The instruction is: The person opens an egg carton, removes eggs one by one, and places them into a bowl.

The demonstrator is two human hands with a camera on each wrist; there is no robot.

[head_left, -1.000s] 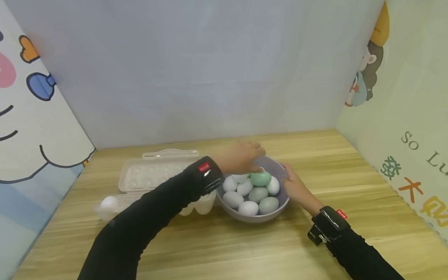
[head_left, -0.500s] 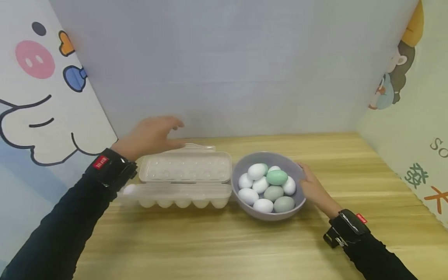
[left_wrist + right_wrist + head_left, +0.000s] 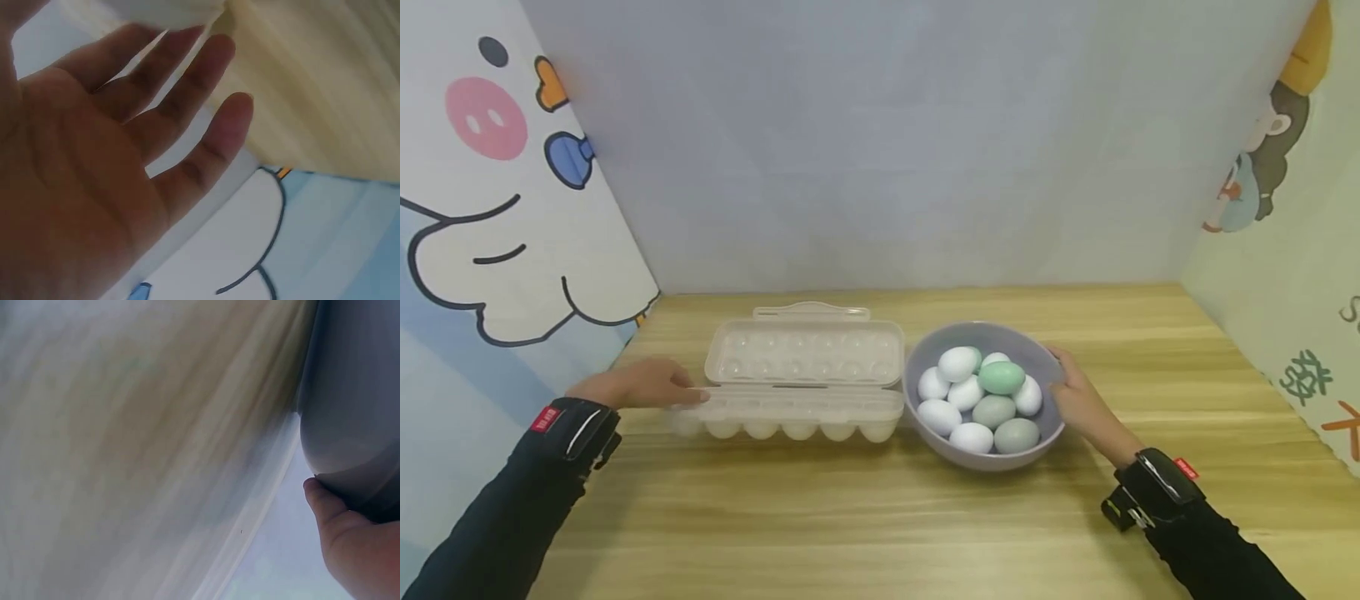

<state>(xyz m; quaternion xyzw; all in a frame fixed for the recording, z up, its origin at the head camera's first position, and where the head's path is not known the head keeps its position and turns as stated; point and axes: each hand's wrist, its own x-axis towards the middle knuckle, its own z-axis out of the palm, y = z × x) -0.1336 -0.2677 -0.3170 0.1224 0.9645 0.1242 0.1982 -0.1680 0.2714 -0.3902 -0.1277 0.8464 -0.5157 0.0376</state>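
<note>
A grey-purple bowl (image 3: pixel 1043 350) stands right of centre, holding several white, grey-green and mint-green eggs (image 3: pixel 994 412). My right hand (image 3: pixel 1090 404) grips its right rim; the right wrist view shows a digit (image 3: pixel 328 506) against the bowl's wall (image 3: pixel 356 412). A clear plastic egg carton (image 3: pixel 805 354) lies unfolded just left of the bowl. At the carton's left end is my left hand (image 3: pixel 638 383), palm down. In the left wrist view its fingers (image 3: pixel 187 94) are spread and slightly bent, their tips near a blurred white thing (image 3: pixel 169 9) that I cannot identify. The hand hides that end cell.
Wood-grain tabletop (image 3: pixel 820 517) lies in front of the carton and bowl. A plain pale backdrop (image 3: pixel 880 150) closes off the back. Cartoon-printed panels stand at the left (image 3: pixel 445 333) and right (image 3: pixel 1247 317).
My left hand has gone from above the bowl, leftward over the carton, and down to its left end. My right hand keeps hold of the bowl. The head view has shifted left.
</note>
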